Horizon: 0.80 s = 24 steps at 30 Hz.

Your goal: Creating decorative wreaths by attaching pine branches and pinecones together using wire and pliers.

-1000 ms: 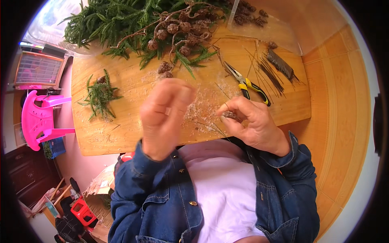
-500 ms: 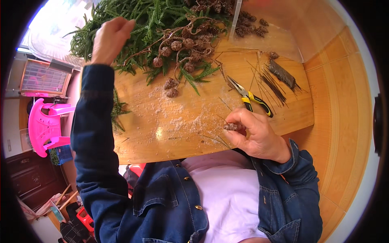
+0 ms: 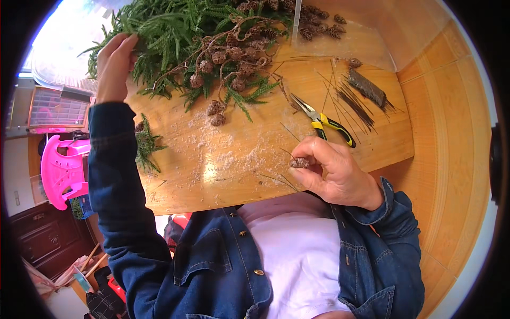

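My right hand (image 3: 340,173) pinches a small brown pine cone (image 3: 300,162) between thumb and forefinger, above the near side of the wooden table. A thin dark wire sticks out from the cone. My left hand (image 3: 116,61) is at the left edge of a heap of green fir-like branches (image 3: 170,40), its fingers closed on a green branch; their tips are partly hidden. Yellow-and-black long-nose pliers (image 3: 322,121) lie just beyond my right hand, with their jaws apart. Brown stems with several pine cones (image 3: 234,53) rest on the greenery's right side.
White crumbs (image 3: 234,159) are scattered over the table (image 3: 186,199). Loose dark wires (image 3: 355,109) and a wrapped wire bundle (image 3: 367,87) lie at the right. A clear plastic bin (image 3: 366,32) with loose cones stands at the far right. A pink chair (image 3: 65,170) is at the left.
My left hand has moved left and closed on the greenery's left edge. My right hand still holds the pine cone in nearly the same place, with the cone turned to show more.
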Motion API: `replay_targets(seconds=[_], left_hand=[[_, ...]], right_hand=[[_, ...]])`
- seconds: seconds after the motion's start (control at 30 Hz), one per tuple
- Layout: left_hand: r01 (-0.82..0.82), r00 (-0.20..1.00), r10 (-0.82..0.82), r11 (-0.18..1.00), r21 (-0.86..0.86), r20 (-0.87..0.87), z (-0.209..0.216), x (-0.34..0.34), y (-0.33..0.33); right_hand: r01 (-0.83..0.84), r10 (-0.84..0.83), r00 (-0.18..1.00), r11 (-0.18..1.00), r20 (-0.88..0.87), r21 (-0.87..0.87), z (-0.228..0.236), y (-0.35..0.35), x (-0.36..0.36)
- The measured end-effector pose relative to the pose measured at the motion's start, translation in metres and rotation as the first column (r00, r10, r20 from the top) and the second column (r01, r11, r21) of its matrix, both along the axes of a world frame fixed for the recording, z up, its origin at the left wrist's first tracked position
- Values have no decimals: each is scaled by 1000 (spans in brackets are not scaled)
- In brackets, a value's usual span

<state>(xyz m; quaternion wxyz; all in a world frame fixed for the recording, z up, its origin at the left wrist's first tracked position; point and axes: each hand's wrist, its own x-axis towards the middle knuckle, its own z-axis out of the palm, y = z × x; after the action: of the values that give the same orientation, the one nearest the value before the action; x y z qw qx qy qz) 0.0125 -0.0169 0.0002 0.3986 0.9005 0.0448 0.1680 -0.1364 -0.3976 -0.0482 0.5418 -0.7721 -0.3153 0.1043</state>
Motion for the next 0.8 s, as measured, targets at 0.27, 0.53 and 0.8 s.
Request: replay_targets(seconds=[0.27, 0.53, 0.8], left_hand=[[166, 972, -234, 634, -755, 17, 4, -91, -64], [144, 976, -217, 577, -804, 18, -22, -137, -119], [146, 948, -318, 512, -847, -29, -38, -147, -154]], right_hand=[[93, -77, 989, 987, -123, 128, 4, -4, 1], [221, -104, 938, 914, -330, 340, 28, -9, 6], [209, -136, 966, 911, -219, 355, 22, -17, 10]])
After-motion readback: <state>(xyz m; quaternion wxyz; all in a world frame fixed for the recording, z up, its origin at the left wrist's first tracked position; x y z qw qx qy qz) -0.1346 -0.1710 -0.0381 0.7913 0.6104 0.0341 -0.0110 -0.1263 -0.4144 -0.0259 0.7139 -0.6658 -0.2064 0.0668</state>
